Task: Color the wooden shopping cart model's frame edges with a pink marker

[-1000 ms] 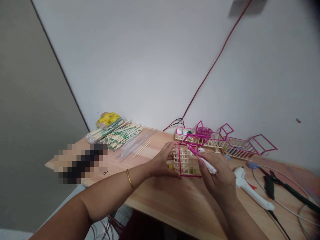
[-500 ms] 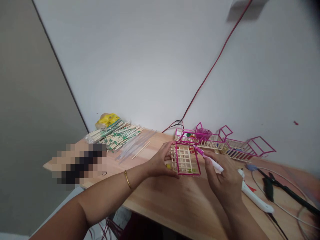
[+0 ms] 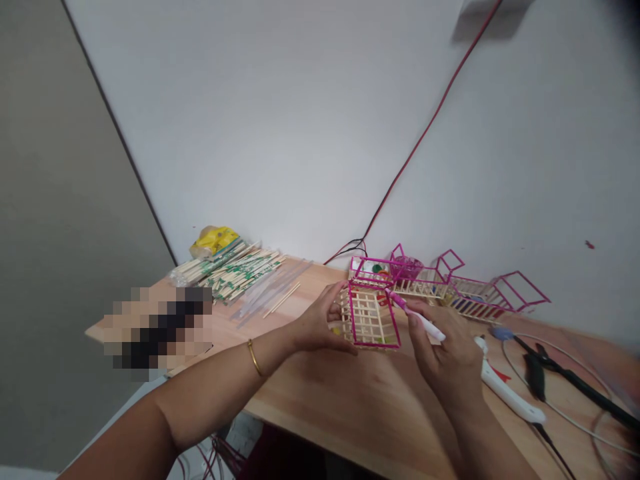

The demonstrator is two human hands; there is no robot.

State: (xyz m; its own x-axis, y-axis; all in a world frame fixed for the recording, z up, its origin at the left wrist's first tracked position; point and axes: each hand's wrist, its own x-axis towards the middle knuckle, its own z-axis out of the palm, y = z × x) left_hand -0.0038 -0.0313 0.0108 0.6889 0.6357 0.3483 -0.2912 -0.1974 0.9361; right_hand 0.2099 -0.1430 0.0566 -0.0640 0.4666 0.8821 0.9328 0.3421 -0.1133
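Observation:
My left hand (image 3: 323, 320) is closed around the left side of a small cage-like frame (image 3: 367, 319) of thin wooden sticks with magenta edges. The frame is held up over the table, its lattice face tilted toward me. My right hand (image 3: 447, 347) grips a pink-and-white marker (image 3: 426, 325) like a pen. The marker's pink end reaches the frame's upper right corner; whether the tip touches is too small to tell. A gold bangle (image 3: 255, 358) circles my left wrist.
Several magenta-edged stick frames (image 3: 425, 288) stand along the wall, one holding a pink bowl (image 3: 406, 268). Left lie bundled wooden sticks (image 3: 245, 272), clear plastic strips (image 3: 260, 300) and a yellow packet (image 3: 216, 240). At right are a white corded tool (image 3: 513, 393) and black cables (image 3: 575, 380).
The held frame has tilted slightly, showing more of its upper and left side sticks. Both hands keep their grips, and the marker stays at the upper right corner.

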